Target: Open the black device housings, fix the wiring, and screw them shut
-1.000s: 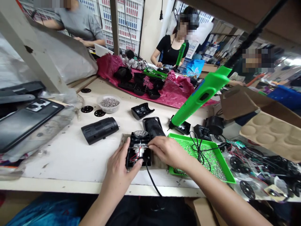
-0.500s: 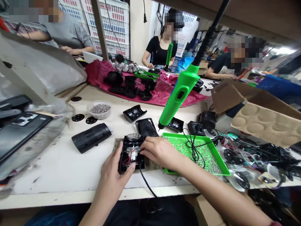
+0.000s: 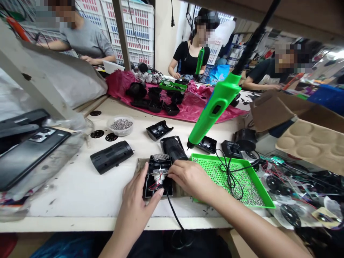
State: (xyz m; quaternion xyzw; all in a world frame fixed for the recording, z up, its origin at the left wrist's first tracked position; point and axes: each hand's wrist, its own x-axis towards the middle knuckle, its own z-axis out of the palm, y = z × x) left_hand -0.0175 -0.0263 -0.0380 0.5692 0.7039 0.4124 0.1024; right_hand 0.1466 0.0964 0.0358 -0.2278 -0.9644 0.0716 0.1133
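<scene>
The open black casing (image 3: 158,175) sits near the table (image 3: 80,197)'s front edge, left hand (image 3: 137,199) spread wide against it, right hand (image 3: 190,178) pinched narrow at its right side. Can't tell if those fingertips hold anything, tbh.

Fairly bright, even indoor light w/ glare (image 3: 338,54) top R, dim below table (image 3: 67,200), bg soft, edges stretched.

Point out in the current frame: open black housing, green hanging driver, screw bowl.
open black housing (image 3: 152,167): head view, upper-left part of the interior
green hanging driver (image 3: 210,116): head view, mid-body
screw bowl (image 3: 120,133): head view, near wall
</scene>
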